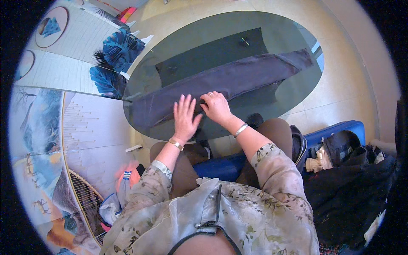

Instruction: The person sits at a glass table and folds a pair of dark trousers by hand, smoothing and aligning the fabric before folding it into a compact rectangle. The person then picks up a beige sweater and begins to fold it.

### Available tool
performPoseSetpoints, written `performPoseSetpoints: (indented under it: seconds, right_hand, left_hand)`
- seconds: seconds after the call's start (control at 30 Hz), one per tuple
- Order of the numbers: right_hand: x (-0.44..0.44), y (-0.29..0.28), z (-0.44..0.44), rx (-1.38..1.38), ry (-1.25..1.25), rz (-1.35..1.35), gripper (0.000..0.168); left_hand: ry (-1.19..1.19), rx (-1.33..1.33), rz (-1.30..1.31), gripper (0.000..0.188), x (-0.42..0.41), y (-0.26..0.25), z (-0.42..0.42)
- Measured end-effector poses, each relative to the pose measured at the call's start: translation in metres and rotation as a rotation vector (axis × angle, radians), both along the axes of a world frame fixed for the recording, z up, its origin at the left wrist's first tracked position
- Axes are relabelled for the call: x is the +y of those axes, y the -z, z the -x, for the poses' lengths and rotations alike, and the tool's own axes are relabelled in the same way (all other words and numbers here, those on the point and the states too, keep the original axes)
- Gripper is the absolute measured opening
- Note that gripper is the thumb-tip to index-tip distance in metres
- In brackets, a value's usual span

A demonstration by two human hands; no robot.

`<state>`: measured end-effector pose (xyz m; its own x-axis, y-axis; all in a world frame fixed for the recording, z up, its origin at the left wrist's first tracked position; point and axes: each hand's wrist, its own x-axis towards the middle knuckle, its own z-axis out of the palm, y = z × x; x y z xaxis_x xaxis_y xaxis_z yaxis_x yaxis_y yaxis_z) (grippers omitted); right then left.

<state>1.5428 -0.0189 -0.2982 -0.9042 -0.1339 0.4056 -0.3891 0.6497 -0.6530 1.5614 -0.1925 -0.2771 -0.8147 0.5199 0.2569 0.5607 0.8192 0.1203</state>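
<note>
A long, dark purple-grey folded garment (255, 73), trouser-like in shape, lies slantwise across an oval dark glass table (293, 35). My left hand (185, 118) is spread palm down at the garment's near edge, fingertips on the cloth and thumb apart. Just to its right, my right hand (218, 108) rests at the same edge with bent fingers. Its thumb and forefinger come close together, but whether cloth is pinched between them is hidden. The garment's right end reaches near the table's far right rim and looks creased.
Through the glass a darker panel (207, 57) shows, with a small yellow-green object (244, 40). I sit on a blue bench (350, 127); dark clothes (347, 191) are heaped at my right. Coral and white cloth (127, 178) lies at my left, by a picture-covered wall (95, 127).
</note>
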Motion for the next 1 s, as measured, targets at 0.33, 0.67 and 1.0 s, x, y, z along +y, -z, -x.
performPoseSetpoints:
  seconds: [0.33,0.67,1.0]
  right_hand:
    - [-0.016,-0.005,-0.020,0.108,-0.372,-0.106,0.054]
    - [-0.018,0.001,-0.025,0.022,-0.369,-0.379,0.062]
    - [-0.019,-0.006,-0.027,0.046,-0.362,-0.437,0.061]
  left_hand:
    - [-0.064,-0.130,0.092,0.065,-0.004,0.024,-0.004]
    - [0.005,-0.309,0.219,0.072,-0.090,0.000,0.006]
    - [-0.687,-0.071,-0.194,0.064,-0.194,0.018,0.009]
